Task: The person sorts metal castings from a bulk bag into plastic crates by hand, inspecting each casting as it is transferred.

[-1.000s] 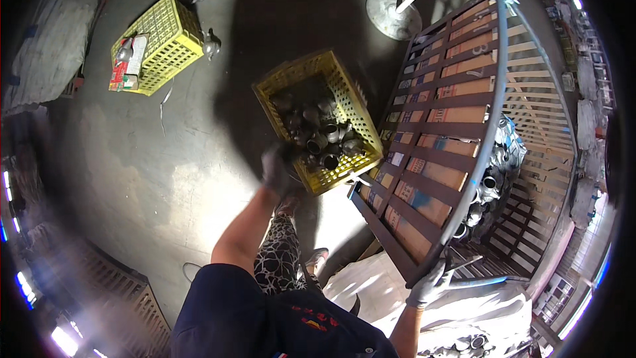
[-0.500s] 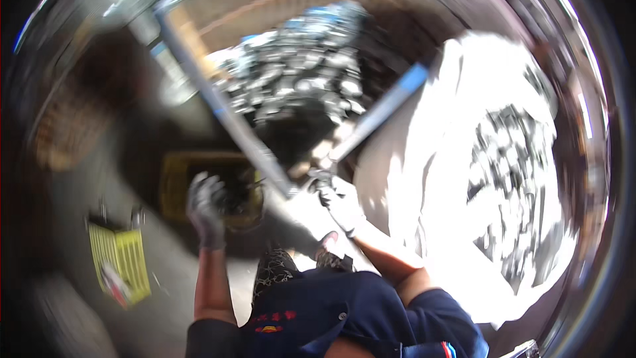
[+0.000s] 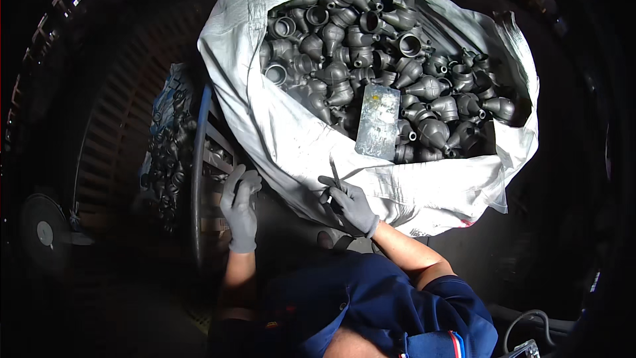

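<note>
In a grey-white glove, my right hand [image 3: 352,207] is closed around a thin, dark, pointed tool [image 3: 335,171]; its exact kind does not show. That hand is at the near side of a large white woven bag [image 3: 291,139]. The bag holds many dark grey metal pipe fittings [image 3: 432,134], several with round open mouths. A scuffed flat metal plate [image 3: 378,121] lies on the fittings near the front rim. My left hand [image 3: 240,207], also gloved, is raised left of the bag, fingers loosely bent and nothing visible in them.
Left of the bag runs a metal-framed crate edge [image 3: 200,179]. Past it, more dark fittings [image 3: 171,159] lie beside blue plastic sheeting [image 3: 165,101]. A round fan-like thing [image 3: 45,233] stands at far left. A grey cable [image 3: 530,318] curves at lower right.
My view has swung right, bringing the white bag in front of me. My left hand has left the yellow basket's side and is now beside the bag. My right hand stays closed.
</note>
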{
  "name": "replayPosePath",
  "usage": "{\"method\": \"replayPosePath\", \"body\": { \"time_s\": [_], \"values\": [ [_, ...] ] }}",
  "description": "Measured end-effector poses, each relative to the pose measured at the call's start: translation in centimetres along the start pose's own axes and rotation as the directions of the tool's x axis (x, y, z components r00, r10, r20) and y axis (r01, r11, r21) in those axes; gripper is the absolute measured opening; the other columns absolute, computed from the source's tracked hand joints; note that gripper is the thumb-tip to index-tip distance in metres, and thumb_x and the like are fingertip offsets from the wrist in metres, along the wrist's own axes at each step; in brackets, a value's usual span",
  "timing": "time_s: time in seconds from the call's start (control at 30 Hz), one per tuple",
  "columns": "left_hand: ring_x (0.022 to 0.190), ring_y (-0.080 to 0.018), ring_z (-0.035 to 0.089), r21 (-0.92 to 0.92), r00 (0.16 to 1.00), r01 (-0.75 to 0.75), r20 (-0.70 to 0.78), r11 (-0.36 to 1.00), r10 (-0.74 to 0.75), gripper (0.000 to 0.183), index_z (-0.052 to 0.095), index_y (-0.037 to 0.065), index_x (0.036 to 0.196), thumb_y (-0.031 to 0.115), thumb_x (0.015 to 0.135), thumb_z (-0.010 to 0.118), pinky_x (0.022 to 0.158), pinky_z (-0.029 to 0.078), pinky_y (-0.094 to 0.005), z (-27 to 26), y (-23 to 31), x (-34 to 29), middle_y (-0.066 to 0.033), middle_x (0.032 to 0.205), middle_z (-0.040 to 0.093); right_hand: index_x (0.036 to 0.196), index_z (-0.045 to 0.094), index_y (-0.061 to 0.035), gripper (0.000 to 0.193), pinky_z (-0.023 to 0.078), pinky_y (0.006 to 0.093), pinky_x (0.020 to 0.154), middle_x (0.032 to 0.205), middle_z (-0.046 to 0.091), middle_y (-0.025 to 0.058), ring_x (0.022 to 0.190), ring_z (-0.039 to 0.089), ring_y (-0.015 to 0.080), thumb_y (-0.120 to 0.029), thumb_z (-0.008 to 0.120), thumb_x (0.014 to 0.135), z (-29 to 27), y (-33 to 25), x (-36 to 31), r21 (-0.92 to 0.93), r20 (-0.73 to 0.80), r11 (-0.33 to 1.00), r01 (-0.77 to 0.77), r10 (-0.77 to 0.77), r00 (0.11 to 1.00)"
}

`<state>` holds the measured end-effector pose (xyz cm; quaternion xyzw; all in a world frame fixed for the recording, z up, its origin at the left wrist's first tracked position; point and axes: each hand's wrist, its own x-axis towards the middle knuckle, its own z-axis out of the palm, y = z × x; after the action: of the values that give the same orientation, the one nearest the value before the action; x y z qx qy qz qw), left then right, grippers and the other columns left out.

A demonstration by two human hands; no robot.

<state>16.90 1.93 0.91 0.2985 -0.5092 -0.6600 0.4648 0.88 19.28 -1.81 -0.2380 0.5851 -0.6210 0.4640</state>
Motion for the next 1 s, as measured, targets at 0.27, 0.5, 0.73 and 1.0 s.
{"method": "replayPosePath", "body": {
  "time_s": [0.27,0.5,0.73,1.0],
  "values": [
    [0.092,-0.0160,0.060,0.071,0.892,0.092,0.438,0.993,-0.114,0.035,0.051,-0.003,0.123,0.010,0.091,0.054,0.082,0.049,-0.0290,12.9,-4.7,13.4,-0.0100,0.105,0.062,0.124,0.055,0.0003,0.033,0.030,0.0163,0.047,0.068,0.053,-0.0062,0.053,0.038,-0.0003,-0.013,0.047,0.095,-4.4,0.2,0.2,-0.003,-0.218,1.000,0.005,-0.006,0.976],
    [0.087,-0.0121,0.060,0.069,0.840,0.171,0.512,0.983,-0.182,0.031,0.056,0.000,0.119,0.002,0.088,0.056,0.075,0.048,-0.0240,20.0,-12.2,25.6,-0.0062,0.105,0.062,0.109,0.065,-0.0003,0.025,0.030,0.0184,0.047,0.061,0.047,-0.0079,0.052,0.038,0.0005,-0.014,0.052,0.093,-4.3,2.1,4.0,0.062,-0.449,0.998,0.012,0.017,0.893],
    [0.078,-0.0106,0.057,0.072,0.853,0.168,0.490,0.983,-0.181,0.030,0.059,0.002,0.114,-0.002,0.084,0.060,0.067,0.047,-0.0242,25.1,-17.7,33.2,-0.0040,0.096,0.063,0.114,0.063,-0.0004,0.028,0.036,0.0189,0.050,0.073,0.065,-0.0012,0.056,0.045,0.0020,-0.013,0.050,0.093,-3.1,3.9,6.8,0.008,-0.579,0.996,-0.086,0.074,0.812],
    [0.098,-0.0150,0.055,-0.037,0.747,0.197,0.653,0.980,-0.126,0.039,0.051,-0.003,0.119,-0.003,0.081,0.062,0.082,0.046,-0.0268,33.9,-20.2,31.7,-0.0088,0.109,0.058,0.114,0.062,0.0011,0.027,0.036,0.0186,0.050,0.074,0.065,0.0027,0.055,0.046,0.0029,-0.010,0.051,0.093,-1.6,5.6,7.2,0.205,-0.675,0.974,-0.092,0.209,0.708]
  ]
}}
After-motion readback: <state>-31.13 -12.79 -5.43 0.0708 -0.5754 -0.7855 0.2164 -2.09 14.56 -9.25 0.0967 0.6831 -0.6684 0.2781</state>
